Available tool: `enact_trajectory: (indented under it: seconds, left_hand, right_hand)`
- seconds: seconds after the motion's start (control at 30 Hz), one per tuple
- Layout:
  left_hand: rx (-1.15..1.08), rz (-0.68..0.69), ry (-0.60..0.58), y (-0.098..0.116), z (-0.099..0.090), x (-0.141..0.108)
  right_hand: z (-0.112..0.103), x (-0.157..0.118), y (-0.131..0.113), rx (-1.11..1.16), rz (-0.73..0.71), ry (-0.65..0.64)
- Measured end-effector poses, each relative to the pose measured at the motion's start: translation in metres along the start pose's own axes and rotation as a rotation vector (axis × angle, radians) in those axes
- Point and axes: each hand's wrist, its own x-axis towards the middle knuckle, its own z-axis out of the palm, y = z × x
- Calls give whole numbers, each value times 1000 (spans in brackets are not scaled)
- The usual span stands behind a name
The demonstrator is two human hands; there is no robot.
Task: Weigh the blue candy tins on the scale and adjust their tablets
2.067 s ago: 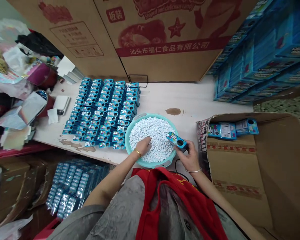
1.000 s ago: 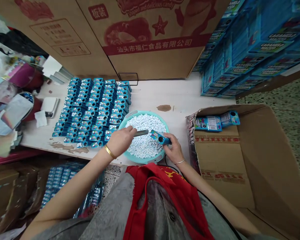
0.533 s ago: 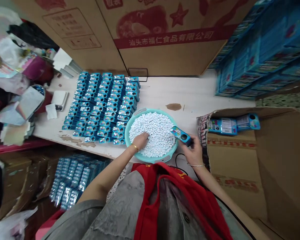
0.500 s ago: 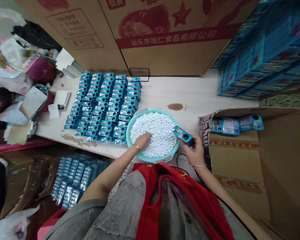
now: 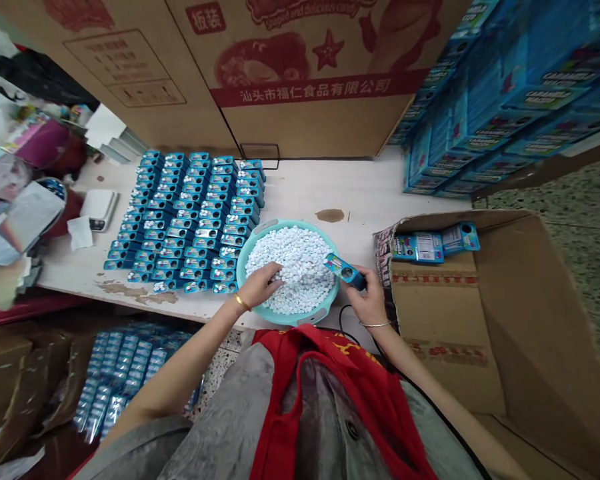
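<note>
A turquoise basin (image 5: 299, 321) full of small white candies (image 5: 300, 250) stands at the table's front edge. My left hand (image 5: 261, 285) reaches over the basin's left side, its thumb apart from its fingers at the surface of the candies. Nothing shows between them. With its fingers wrapped round the near end, my right hand (image 5: 369, 299) holds a small blue candy box (image 5: 345, 271) with a round dark hole. The box tilts over the basin's right rim. Left of the basin, rows of similar blue boxes (image 5: 180, 223) stand close together, several with white candies on top.
Behind the table (image 5: 300, 193) rises a large printed carton (image 5: 300, 127). An open cardboard box (image 5: 445, 313) with a few blue packs is at right, below stacked blue cartons (image 5: 500, 113). A white scale (image 5: 100, 207) sits at left. Wrapped blue packs (image 5: 125, 360) lie lower left.
The view has shifted, so the scene sits further left. My left hand has drawn back a little from the candies, its thumb now apart from the fingers. My right hand still holds the box.
</note>
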Motion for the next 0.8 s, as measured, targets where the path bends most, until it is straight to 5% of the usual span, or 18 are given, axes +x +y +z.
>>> enact_trajectory:
  seconds: [0.23,0.37,0.57,0.67,0.8]
  left_hand:
    - [234,170,-134,66,-69,4]
    - [533,76,-291,108,-83,12]
    - [738,53,-271,154,-92,9]
    - [732,66,-216,138,-94,8]
    - [634,-118,-102,58,-80,11]
  right_hand:
    - [12,5,-10,-47,-144,-87]
    - [18,4,-13,-49,-189,-116]
    - [24,2,-11,-33,-197,-128]
    - [23,2,-8,-14,-182,-119]
    - [17,4,-3,16,-139,-91]
